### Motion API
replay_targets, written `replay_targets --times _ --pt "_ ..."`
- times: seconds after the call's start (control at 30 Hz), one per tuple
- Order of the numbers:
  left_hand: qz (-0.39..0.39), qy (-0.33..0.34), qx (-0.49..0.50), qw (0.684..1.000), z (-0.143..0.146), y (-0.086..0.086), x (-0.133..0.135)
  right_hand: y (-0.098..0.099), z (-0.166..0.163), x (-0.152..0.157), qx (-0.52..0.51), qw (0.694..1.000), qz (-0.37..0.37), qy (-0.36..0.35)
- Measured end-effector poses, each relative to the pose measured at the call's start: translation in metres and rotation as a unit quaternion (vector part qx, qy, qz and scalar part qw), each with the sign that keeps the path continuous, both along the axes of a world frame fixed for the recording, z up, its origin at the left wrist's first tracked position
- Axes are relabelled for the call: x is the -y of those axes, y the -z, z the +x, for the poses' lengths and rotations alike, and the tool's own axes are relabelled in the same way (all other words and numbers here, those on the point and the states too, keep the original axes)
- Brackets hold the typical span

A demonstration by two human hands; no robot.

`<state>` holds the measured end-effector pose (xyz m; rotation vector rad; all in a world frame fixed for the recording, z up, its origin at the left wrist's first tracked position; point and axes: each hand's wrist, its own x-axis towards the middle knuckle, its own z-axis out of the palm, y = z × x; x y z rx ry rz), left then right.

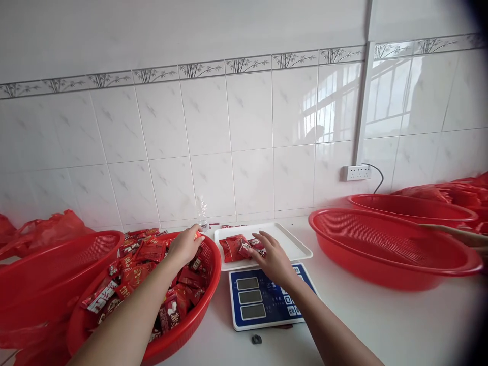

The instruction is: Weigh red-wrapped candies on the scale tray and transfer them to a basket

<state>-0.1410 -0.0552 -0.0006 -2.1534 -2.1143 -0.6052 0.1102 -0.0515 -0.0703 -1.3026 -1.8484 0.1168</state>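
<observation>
My left hand [186,245] is closed at the far right rim of a red plastic basket [208,300] heaped with small red packets [143,272]. A bit of a red packet [197,235] shows at its fingertips. My right hand [273,258] reaches over the white tray [293,246] of a weighing scale, fingers apart and thumb beside a few red packets [236,247] lying on the tray's left half. Below the tray, the scale's blue panel [247,300] has three grey displays, and my right wrist covers part of its keys.
Red baskets stand at the left [49,269] and right [381,272], another [412,206] behind the right one. Another person's hand [457,236] touches the right basket. A clear plastic bottle [202,216] stands by the wall. A small dark object [256,339] lies before the scale.
</observation>
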Motion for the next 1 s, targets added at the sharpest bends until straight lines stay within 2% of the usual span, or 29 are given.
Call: replay_targets --times 0.07,0.17,0.23,0.37,0.6,0.87,1.0 --pt "0.001 0.015 0.008 1.000 0.000 0.001 -0.001 -0.009 -0.008 -0.009 0.062 0.995 -0.076 -0.021" --pt "0.002 0.033 0.009 0.999 0.000 0.004 -0.002 -0.021 -0.023 -0.026 0.138 0.971 -0.189 -0.047" --pt "0.000 0.038 0.008 0.999 0.000 0.005 -0.003 -0.024 -0.032 -0.035 0.177 0.959 -0.217 -0.046" --pt "-0.008 0.045 0.013 0.999 0.001 0.005 -0.002 -0.023 -0.037 -0.041 0.208 0.960 -0.181 -0.054" --pt "-0.012 0.057 0.017 0.998 0.007 0.003 0.003 -0.021 -0.027 -0.040 0.175 0.977 -0.115 -0.035" --pt "-0.020 0.071 0.030 0.997 0.004 0.005 0.002 -0.021 -0.018 -0.055 0.069 0.994 -0.083 0.009" --pt "-0.016 0.085 0.035 0.996 0.001 0.007 0.001 -0.031 0.000 -0.063 -0.001 0.997 -0.076 0.034"
